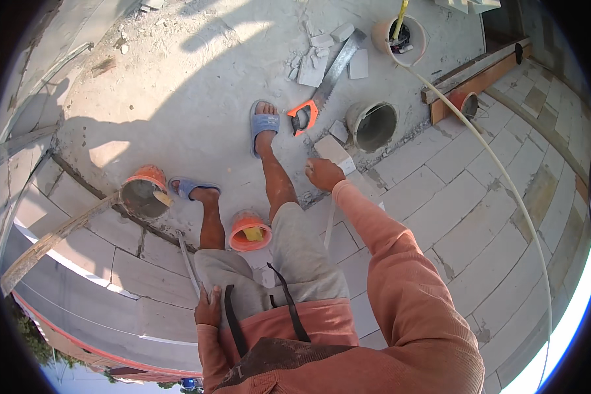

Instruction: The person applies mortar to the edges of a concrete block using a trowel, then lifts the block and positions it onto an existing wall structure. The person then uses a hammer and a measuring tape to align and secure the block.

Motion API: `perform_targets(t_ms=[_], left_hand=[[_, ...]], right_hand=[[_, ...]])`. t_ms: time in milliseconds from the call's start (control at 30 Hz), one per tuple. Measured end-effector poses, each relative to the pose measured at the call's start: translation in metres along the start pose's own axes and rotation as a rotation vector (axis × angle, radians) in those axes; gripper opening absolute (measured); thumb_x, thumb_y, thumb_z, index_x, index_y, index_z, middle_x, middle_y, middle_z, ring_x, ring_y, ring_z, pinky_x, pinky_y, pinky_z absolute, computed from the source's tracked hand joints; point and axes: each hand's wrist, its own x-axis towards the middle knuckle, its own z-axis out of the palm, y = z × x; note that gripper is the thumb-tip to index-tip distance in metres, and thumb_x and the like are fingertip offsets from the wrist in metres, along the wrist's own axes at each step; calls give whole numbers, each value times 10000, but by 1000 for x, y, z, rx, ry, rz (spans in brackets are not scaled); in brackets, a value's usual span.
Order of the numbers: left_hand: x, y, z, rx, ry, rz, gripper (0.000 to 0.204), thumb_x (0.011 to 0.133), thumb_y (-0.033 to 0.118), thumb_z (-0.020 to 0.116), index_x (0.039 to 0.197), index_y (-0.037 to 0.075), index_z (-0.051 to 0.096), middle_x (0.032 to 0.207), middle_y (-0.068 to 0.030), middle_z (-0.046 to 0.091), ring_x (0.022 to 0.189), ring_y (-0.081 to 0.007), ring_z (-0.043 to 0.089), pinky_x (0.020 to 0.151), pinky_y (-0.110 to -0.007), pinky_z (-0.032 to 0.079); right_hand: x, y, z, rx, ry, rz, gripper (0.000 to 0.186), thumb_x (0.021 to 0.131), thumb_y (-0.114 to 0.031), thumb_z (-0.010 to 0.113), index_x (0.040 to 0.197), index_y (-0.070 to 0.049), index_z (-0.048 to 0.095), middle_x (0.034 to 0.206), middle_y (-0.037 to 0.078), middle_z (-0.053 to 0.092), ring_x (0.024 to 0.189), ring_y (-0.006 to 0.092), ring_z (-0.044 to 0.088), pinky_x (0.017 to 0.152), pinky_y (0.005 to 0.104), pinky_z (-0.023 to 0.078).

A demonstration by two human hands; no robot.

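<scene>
My right hand [324, 174] is closed, knuckles up, beside a pale block [334, 152] on the wall's near edge. What its fingers hold, if anything, is hidden. Below it runs a thin white strip [329, 223]; whether the hand touches it I cannot tell. My left hand [208, 306] lies against the side of my grey shorts, fingers stretched and slightly apart. The end of a slim grey metal bar [188, 262] meets its fingertips. Between my knees sits an orange bucket [248, 244] with a yellow thing inside.
An orange-handled handsaw [337, 71] lies by broken block pieces [314, 65]. A mortar-caked bucket [373, 126] stands against the block wall [466, 197]. Left is an orange bucket of grey mix [144, 194]. A white bucket [381, 36] is farther off; a pale hose [505, 174] crosses the wall.
</scene>
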Motion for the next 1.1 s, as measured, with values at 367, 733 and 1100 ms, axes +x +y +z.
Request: perform_targets(t_ms=[367, 733, 1100], left_hand=[[22, 12, 12, -263, 8, -184, 721, 992, 621, 455, 1484, 95, 500, 1354, -239, 618, 1214, -408, 619, 1022, -463, 466], [43, -72, 50, -613, -4, -448, 811, 964, 668, 461, 1555, 119, 378, 1377, -210, 602, 1031, -334, 666, 835, -381, 504], [8, -45, 57, -865, 99, -599, 736, 948, 666, 523, 1502, 187, 452, 1388, -151, 600, 949, -322, 714, 771, -409, 545]], right_hand=[[283, 160, -411, -899, 902, -134, 305, 952, -197, 499, 1183, -123, 684, 1391, 86, 585, 1388, 311, 435, 1202, 520, 254], [359, 260, -496, -1641, 826, -433, 296, 915, -175, 587, 1196, -104, 647, 1233, 59, 634, 1278, 271, 533, 1231, 472, 240], [259, 476, -378, -700, 333, 369, 521, 962, -474, 622, 1110, 26, 617, 999, 282, 706, 989, 463, 689, 798, 543, 542]])
